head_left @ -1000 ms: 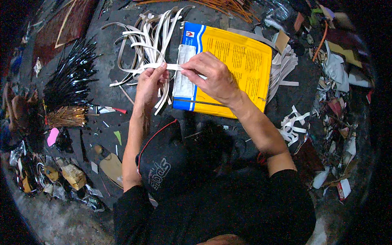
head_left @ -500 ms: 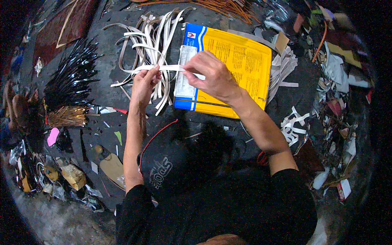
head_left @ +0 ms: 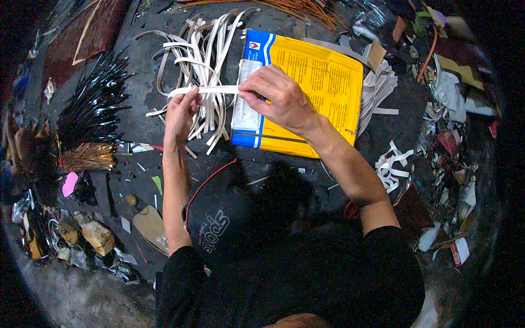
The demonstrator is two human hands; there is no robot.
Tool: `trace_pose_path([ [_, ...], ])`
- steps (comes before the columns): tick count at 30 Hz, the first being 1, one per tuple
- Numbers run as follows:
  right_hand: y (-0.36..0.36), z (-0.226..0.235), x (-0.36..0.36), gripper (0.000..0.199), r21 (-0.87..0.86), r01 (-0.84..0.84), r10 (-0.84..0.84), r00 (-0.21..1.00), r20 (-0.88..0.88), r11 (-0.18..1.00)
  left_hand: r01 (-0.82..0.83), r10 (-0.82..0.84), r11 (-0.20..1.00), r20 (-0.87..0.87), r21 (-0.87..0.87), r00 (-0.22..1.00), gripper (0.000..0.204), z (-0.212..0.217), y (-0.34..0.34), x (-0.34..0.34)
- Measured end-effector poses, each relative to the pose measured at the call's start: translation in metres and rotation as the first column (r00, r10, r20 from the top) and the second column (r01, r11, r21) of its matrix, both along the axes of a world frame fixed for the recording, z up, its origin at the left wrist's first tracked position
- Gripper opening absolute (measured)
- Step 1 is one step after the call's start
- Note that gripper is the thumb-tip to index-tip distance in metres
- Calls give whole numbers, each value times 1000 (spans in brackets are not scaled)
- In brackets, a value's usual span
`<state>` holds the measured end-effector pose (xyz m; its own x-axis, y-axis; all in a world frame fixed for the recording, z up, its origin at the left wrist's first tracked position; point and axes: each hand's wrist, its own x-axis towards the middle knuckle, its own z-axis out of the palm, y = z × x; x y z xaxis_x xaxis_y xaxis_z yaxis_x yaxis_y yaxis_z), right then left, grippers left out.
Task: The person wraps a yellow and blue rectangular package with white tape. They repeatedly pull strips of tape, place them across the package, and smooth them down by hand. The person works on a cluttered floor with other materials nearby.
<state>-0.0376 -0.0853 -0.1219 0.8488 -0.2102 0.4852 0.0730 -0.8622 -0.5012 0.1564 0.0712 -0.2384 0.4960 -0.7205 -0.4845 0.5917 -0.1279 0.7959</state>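
Note:
A white flat strip [head_left: 219, 90] is stretched level between my two hands. My left hand [head_left: 181, 113] pinches it between thumb and fingers, at the near side of a loose pile of white strips [head_left: 205, 54]. My right hand [head_left: 281, 98] pinches the strip's other end, above the left edge of a yellow and blue flattened sheet [head_left: 317, 71]. A whitish block or pad [head_left: 247, 104] lies on the blue part of that sheet, partly behind my right hand. Short grey-white strips [head_left: 379, 87] lie bunched against the sheet's right edge.
Shiny black strips [head_left: 98, 93] and a bundle of brown strips [head_left: 90, 156] lie at left. Curled white offcuts [head_left: 395, 167] sit to the right. Mixed scraps [head_left: 445, 186] line the far right, and orange-brown rods [head_left: 306, 11] lie at the back.
My left hand has moved left along the strip, so a longer length spans between my hands. My right hand has shifted slightly left and stays pinched.

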Motion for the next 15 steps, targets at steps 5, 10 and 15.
trace_pose_path([
  [5,-1,-2,-11,13,4,47,-47,998,-50,999,-21,21,999,2,-41,1000,20,4,5,5],
  [10,4,-1,-4,13,-24,78,-79,996,-35,997,-308,210,939,-457,-151,864,25,24,3,-8],
  [15,6,-4,-5,8,-33,67,-68,998,-19,997,8,-168,923,-384,-385,908,34,77,-18,-47],
])
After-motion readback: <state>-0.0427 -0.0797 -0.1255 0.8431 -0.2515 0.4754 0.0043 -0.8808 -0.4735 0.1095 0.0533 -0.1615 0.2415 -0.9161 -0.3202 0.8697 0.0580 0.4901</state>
